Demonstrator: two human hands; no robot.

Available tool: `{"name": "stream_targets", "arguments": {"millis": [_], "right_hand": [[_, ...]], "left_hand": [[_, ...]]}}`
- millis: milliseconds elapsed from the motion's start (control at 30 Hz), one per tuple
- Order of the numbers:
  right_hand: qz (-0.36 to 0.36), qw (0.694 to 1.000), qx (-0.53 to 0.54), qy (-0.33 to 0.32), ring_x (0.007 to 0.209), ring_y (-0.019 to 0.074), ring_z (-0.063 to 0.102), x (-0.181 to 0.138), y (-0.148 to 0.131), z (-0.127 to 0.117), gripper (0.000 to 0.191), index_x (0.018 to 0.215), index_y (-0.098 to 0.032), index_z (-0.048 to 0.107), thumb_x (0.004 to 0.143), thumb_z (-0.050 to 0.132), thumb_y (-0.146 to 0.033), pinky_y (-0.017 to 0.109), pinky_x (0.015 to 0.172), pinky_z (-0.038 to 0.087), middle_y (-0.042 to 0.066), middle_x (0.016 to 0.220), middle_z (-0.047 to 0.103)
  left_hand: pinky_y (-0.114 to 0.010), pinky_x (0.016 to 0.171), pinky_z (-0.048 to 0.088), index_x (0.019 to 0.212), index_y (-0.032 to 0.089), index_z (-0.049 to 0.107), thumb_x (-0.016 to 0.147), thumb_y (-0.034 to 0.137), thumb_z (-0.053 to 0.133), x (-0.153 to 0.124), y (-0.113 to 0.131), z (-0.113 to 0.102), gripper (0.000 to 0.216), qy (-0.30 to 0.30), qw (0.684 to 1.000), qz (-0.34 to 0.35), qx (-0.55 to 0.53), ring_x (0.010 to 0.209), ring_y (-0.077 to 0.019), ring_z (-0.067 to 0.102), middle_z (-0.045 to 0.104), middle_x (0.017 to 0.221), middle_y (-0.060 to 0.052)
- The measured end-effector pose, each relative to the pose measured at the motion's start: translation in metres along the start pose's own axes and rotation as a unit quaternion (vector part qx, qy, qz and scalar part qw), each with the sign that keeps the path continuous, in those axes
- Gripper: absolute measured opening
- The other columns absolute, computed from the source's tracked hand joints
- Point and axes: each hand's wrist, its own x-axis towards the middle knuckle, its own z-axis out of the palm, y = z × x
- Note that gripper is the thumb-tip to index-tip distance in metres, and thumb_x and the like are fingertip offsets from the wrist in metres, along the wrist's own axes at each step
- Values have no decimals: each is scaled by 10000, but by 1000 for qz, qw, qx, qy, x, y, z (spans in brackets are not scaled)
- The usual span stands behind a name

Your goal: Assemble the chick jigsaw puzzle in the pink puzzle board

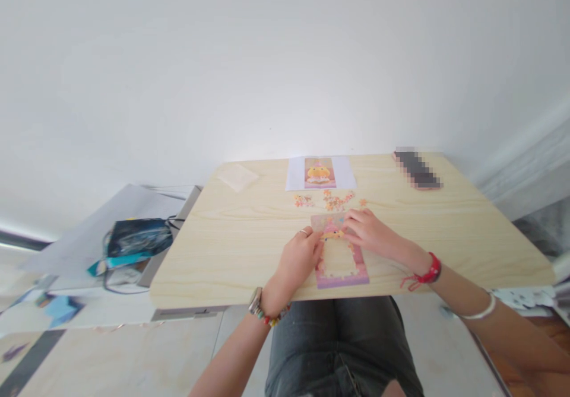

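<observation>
A partly assembled jigsaw puzzle [342,280] lies near the table's front edge. Its pink and purple border surrounds a gap where bare wood shows, and joined pieces with a yellow figure fill part of the top. My left hand [299,259] is closed at the puzzle's left side, thumb and fingers bent against its border. At the upper right of the puzzle, my right hand [371,232] has its fingertips drawn together on the pieces; whatever is between them is hidden. Loose puzzle pieces [337,200] lie just beyond, with a smaller cluster [303,200] to their left.
Behind the pieces lies a printed reference picture [319,173] of a yellow figure. A phone [417,169] rests at the table's back right, a translucent bag [238,177] at the back left. Left of the table [214,260], a dark pouch [140,237] with a cord sits on a lower surface.
</observation>
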Motion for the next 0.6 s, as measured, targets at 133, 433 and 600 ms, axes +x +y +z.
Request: {"name": "stream_targets", "arguments": {"millis": [133, 433, 600], "right_hand": [[-4, 1000, -12, 2, 818, 176, 492, -10, -4, 7, 169, 785, -157, 576, 843, 443, -242, 322, 739, 332, 73, 853, 541], [13, 999, -33, 0, 802, 177, 480, -16, -3, 10, 176, 775, -150, 585, 847, 452, -240, 316, 723, 329, 73, 837, 554], [14, 1000, -20, 13, 810, 170, 484, -16, -5, 9, 191, 783, -152, 601, 854, 443, -232, 311, 732, 322, 68, 828, 559]], "left_hand": [[-260, 733, 461, 1050, 214, 531, 842, 215, 397, -5, 12, 9, 248, -22, 999, 30, 27, 826, -157, 553, 560, 894, -37], [-283, 730, 479, 1089, 204, 489, 851, 211, 376, -2, 29, 12, 263, -56, 995, 61, 62, 833, -168, 560, 556, 922, -48], [-288, 728, 482, 1099, 204, 475, 858, 212, 363, -2, 29, 12, 266, -64, 994, 60, 68, 846, -172, 561, 555, 941, -53]]}}
